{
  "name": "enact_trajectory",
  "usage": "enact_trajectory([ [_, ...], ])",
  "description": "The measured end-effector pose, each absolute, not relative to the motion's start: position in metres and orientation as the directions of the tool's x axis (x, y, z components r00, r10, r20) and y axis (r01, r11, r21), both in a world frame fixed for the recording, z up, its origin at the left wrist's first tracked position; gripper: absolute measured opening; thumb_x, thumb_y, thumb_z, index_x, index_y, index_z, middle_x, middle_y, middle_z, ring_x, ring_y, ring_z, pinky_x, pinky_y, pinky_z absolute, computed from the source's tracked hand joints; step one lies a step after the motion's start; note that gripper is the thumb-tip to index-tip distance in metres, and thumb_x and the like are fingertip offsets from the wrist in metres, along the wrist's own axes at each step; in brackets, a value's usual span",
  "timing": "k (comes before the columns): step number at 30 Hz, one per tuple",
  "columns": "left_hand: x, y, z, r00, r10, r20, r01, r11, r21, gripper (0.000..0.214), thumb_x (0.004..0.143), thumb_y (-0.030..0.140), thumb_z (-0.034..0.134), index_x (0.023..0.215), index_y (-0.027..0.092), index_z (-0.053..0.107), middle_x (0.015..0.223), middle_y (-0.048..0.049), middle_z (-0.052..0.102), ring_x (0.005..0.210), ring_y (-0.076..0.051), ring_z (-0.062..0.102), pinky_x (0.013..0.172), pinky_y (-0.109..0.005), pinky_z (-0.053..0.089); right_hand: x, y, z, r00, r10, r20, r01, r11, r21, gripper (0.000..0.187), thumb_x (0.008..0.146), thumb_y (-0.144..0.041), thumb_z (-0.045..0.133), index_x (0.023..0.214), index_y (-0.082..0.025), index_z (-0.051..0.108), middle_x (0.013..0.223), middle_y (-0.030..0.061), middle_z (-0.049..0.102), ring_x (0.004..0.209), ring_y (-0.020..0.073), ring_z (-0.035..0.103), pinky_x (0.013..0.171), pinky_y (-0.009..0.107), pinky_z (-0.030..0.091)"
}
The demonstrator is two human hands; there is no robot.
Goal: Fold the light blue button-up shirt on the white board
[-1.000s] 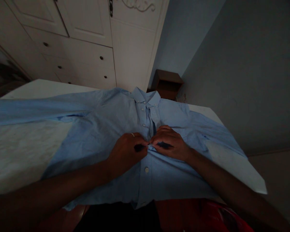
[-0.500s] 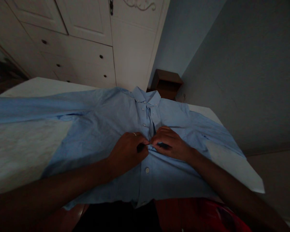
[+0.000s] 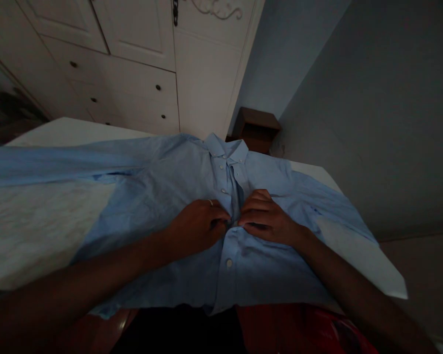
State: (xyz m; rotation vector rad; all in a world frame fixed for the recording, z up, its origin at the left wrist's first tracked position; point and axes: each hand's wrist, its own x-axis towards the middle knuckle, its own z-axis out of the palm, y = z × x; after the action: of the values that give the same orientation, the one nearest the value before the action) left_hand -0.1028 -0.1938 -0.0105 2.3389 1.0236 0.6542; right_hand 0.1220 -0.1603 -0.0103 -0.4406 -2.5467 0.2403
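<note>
Across the table [image 3: 29, 226], a pinched shirt [image 3: 177, 182]

At the near edge lies the hem [image 3: 273, 299]; farther in, the left hand [image 3: 201, 223] and right hand [image 3: 266, 219] pinch the shirt front, fingers narrow; at the far edge, the collar [image 3: 216, 146]; beyond, a cupboard [image 3: 206, 88].

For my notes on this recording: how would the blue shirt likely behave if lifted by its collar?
The blue shirt would probably hang floppy, since soft creases run across it. Its collar seems somewhat stiffer, as its folded points look crisp. The front opening may gape, because its edges lie apart below the collar.
</note>
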Motion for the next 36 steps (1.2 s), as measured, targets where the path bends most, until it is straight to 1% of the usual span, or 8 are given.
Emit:
enact_trajectory([
  [4, -0.102, -0.192, -0.009, 0.614, 0.764, 0.199, 0.588, -0.611, 0.53, 0.017, 0.086, 0.023, 0.056, 0.09, 0.02, 0.072, 0.09, -0.0047, 0.07, 0.084, -0.018, 0.064, 0.081, -0.033, 0.048, 0.121, -0.162, -0.009, -0.802, 0.365, 0.473, 0.287, 0.93, -0.232, 0.007, 0.09, -0.024, 0.059, 0.089, -0.022, 0.066, 0.083, 0.0011, 0.066, 0.081, 0.0154, 0.057, 0.081, 0.036, 0.037],
  [9, -0.102, -0.191, -0.011, 0.624, 0.758, 0.189, 0.653, -0.639, 0.407, 0.022, 0.091, 0.026, 0.053, 0.088, 0.019, 0.073, 0.09, -0.0064, 0.069, 0.084, -0.021, 0.063, 0.081, -0.036, 0.048, 0.117, -0.166, -0.005, -0.837, 0.311, 0.449, 0.286, 0.95, -0.126, 0.011, 0.093, -0.024, 0.056, 0.09, -0.021, 0.066, 0.08, 0.0007, 0.066, 0.079, 0.0144, 0.055, 0.08, 0.035, 0.037],
  [12, -0.103, -0.189, -0.01, 0.599, 0.781, 0.179, 0.645, -0.602, 0.47, 0.022, 0.091, 0.026, 0.052, 0.086, 0.018, 0.072, 0.088, -0.0049, 0.069, 0.083, -0.019, 0.064, 0.08, -0.034, 0.048, 0.114, -0.167, -0.004, -0.836, 0.291, 0.465, 0.29, 0.954, -0.075, 0.013, 0.094, -0.021, 0.054, 0.086, -0.02, 0.065, 0.078, 0.0, 0.067, 0.077, 0.0137, 0.054, 0.079, 0.033, 0.037],
  [16, -0.102, -0.188, -0.008, 0.525, 0.837, 0.153, 0.572, -0.48, 0.665, 0.018, 0.089, 0.02, 0.054, 0.086, 0.02, 0.071, 0.088, -0.0005, 0.072, 0.084, -0.016, 0.065, 0.081, -0.03, 0.048, 0.11, -0.168, -0.006, -0.832, 0.291, 0.473, 0.318, 0.948, -0.024, 0.017, 0.094, -0.02, 0.052, 0.082, -0.02, 0.064, 0.075, -0.0001, 0.066, 0.075, 0.0141, 0.052, 0.076, 0.031, 0.039],
  [21, -0.1, -0.188, -0.012, 0.446, 0.879, 0.169, 0.439, -0.379, 0.815, 0.014, 0.084, 0.016, 0.058, 0.084, 0.022, 0.071, 0.087, 0.0017, 0.073, 0.082, -0.014, 0.066, 0.08, -0.029, 0.049, 0.108, -0.169, -0.011, -0.795, 0.299, 0.528, 0.34, 0.94, -0.021, 0.019, 0.095, -0.02, 0.05, 0.081, -0.02, 0.064, 0.076, 0.0018, 0.065, 0.075, 0.0157, 0.052, 0.073, 0.031, 0.042],
  [25, -0.101, -0.191, -0.012, 0.447, 0.875, 0.186, 0.393, -0.379, 0.838, 0.015, 0.085, 0.017, 0.057, 0.085, 0.022, 0.072, 0.088, 0.0014, 0.073, 0.082, -0.013, 0.067, 0.08, -0.028, 0.051, 0.109, -0.168, -0.011, -0.771, 0.317, 0.552, 0.344, 0.937, -0.058, 0.018, 0.095, -0.021, 0.048, 0.085, -0.021, 0.063, 0.078, 0.0025, 0.065, 0.076, 0.0159, 0.054, 0.073, 0.032, 0.043],
  [32, -0.102, -0.194, -0.009, 0.487, 0.844, 0.227, 0.385, -0.44, 0.811, 0.02, 0.089, 0.017, 0.052, 0.088, 0.022, 0.072, 0.09, -0.0003, 0.072, 0.084, -0.013, 0.066, 0.081, -0.028, 0.05, 0.111, -0.168, -0.012, -0.757, 0.293, 0.584, 0.329, 0.943, -0.047, 0.012, 0.093, -0.022, 0.052, 0.088, -0.021, 0.063, 0.078, 0.0028, 0.065, 0.077, 0.017, 0.054, 0.073, 0.033, 0.045],
  [36, -0.102, -0.196, -0.01, 0.482, 0.835, 0.264, 0.391, -0.475, 0.788, 0.021, 0.09, 0.019, 0.05, 0.091, 0.021, 0.071, 0.089, -0.0015, 0.071, 0.084, -0.014, 0.065, 0.082, -0.03, 0.051, 0.112, -0.168, -0.013, -0.748, 0.305, 0.59, 0.322, 0.943, -0.08, 0.01, 0.092, -0.022, 0.053, 0.092, -0.021, 0.063, 0.08, 0.0028, 0.064, 0.078, 0.0174, 0.054, 0.074, 0.034, 0.045],
])
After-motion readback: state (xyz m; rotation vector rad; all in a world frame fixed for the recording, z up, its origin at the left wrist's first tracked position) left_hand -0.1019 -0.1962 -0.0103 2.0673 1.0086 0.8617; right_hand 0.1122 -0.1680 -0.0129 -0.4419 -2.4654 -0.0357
